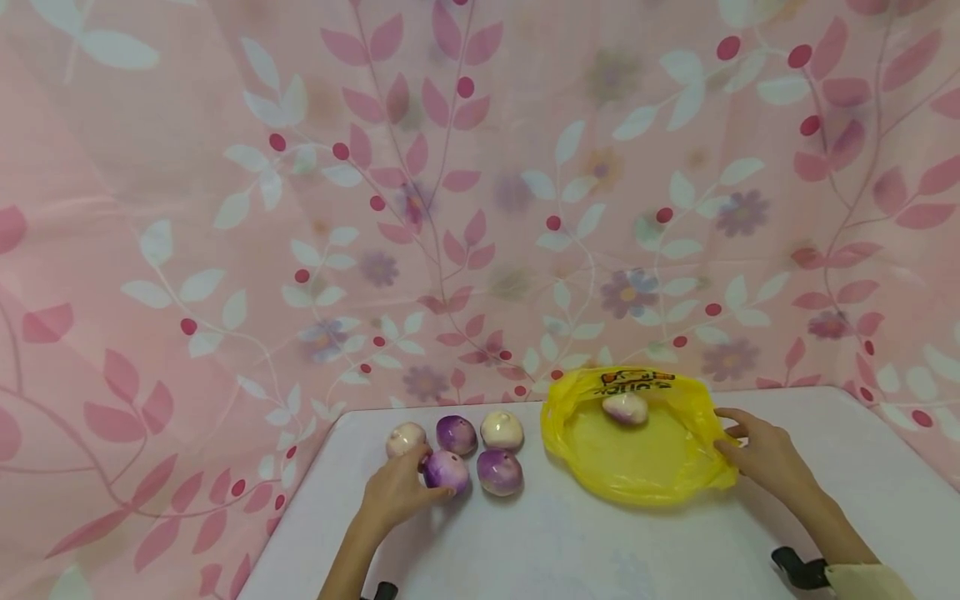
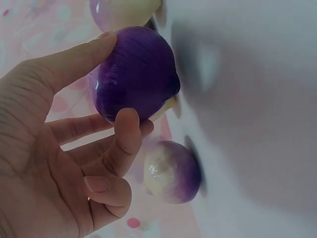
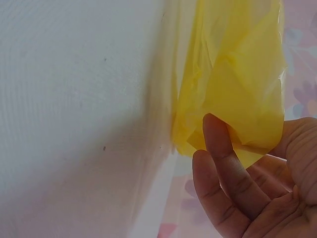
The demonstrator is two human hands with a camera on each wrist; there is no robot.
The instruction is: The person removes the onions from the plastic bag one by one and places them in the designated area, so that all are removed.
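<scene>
Thumb and fingers of my left hand point(image 1: 397, 493) pinch a glossy purple onion point(image 2: 136, 72), at the front of a small cluster of onions. I cannot tell whether it touches the table. Around it stand a pale onion point(image 1: 406, 439), a purple onion point(image 1: 456, 435), a white onion point(image 1: 502, 431) and another purple one point(image 1: 499, 472). To the right, a yellow plastic bag point(image 1: 637, 479) lies with its mouth spread wide. One purple-and-white onion point(image 1: 626, 408) sits inside, near the back. My right hand point(image 1: 768, 454) grips the bag's right edge, its thin film point(image 3: 242, 84) between thumb and fingers.
Everything rests on a white table point(image 1: 585, 550) with rounded far corners. Behind it hangs a pink floral cloth point(image 1: 480, 208), close against the far edge. Dark straps with mounts point(image 1: 798, 568) are on the wrists.
</scene>
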